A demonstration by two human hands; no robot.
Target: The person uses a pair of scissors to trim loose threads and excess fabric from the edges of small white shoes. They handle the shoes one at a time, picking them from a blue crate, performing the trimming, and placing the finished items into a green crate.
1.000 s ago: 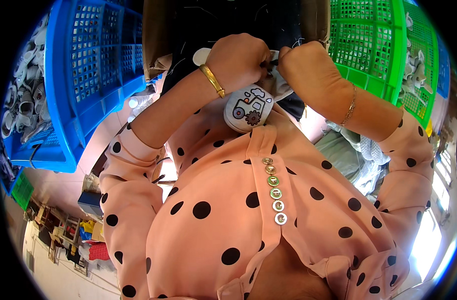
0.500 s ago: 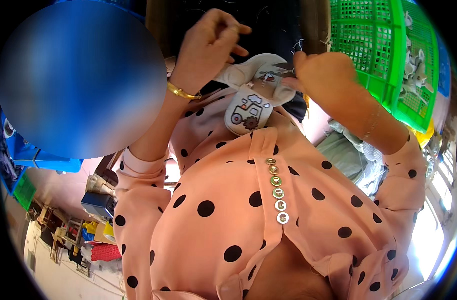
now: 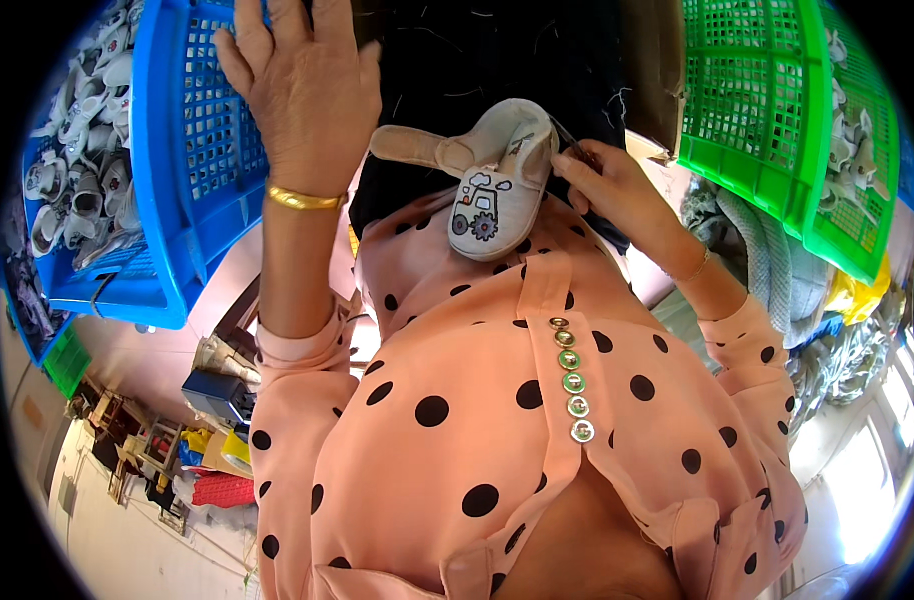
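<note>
A small pale child's shoe point(image 3: 492, 205), embroidered with a tractor, rests on my lap. Its toe points toward me and its loose strap point(image 3: 412, 145) reaches out to the left. My left hand point(image 3: 307, 105) is open with fingers spread, off to the shoe's left beside the blue crate and touching no shoe. My right hand point(image 3: 622, 195) is at the shoe's right edge, its fingers closed round a thin, dark, pointed tool point(image 3: 577, 152). The tool's tip lies against the shoe's opening; most of its handle is hidden by the fingers.
At left stands a blue plastic crate point(image 3: 162, 200) holding many similar small shoes point(image 3: 87, 130). A green crate point(image 3: 812, 130) at right holds more pale pieces. Dark cloth with loose threads point(image 3: 447, 60) covers my lap; grey fabric point(image 3: 767, 270) lies at lower right.
My left hand has moved away from the shoe to the left and spread its fingers. The shoe now lies more upright toward me, strap extended left. My right hand has come nearer.
</note>
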